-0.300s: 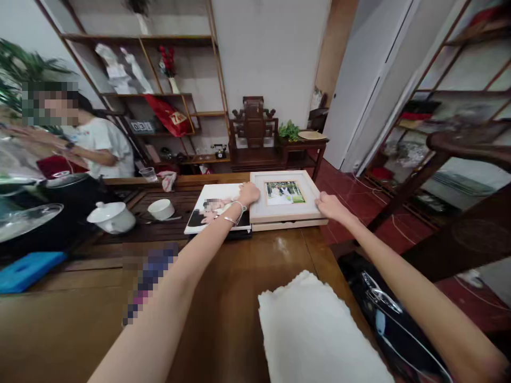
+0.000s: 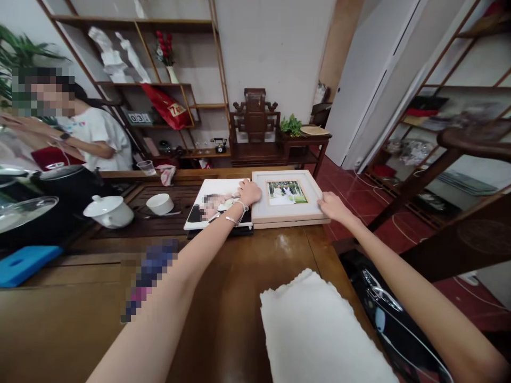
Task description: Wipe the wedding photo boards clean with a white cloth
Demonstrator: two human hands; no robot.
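A pale wooden picture frame (image 2: 286, 215) with a wide white border and a small outdoor photo of two people lies near the table's far right corner. It seems to rest on another pale frame or box, whose front edge shows below. My left hand (image 2: 249, 192) grips its left side, fingers curled over the edge. On the right side, my right hand (image 2: 331, 205) pinches the frame's edge. Just left of the frame is a white-bordered photo panel (image 2: 202, 186), partly covered by my left hand and wrist. It lies on something dark.
A rough-edged white sheet (image 2: 319, 330) lies on the wooden table (image 2: 223, 298) nearer me. Left are a lidded white bowl (image 2: 109, 213), a small white cup (image 2: 159, 204), a plastic cup (image 2: 147, 168) and a blue block (image 2: 27, 265). A person (image 2: 104, 138) sits at far left.
The dark gap under the picture frame's front edge has narrowed as the frame came down onto what lies below. Both hands keep their hold. The view has shifted slightly.
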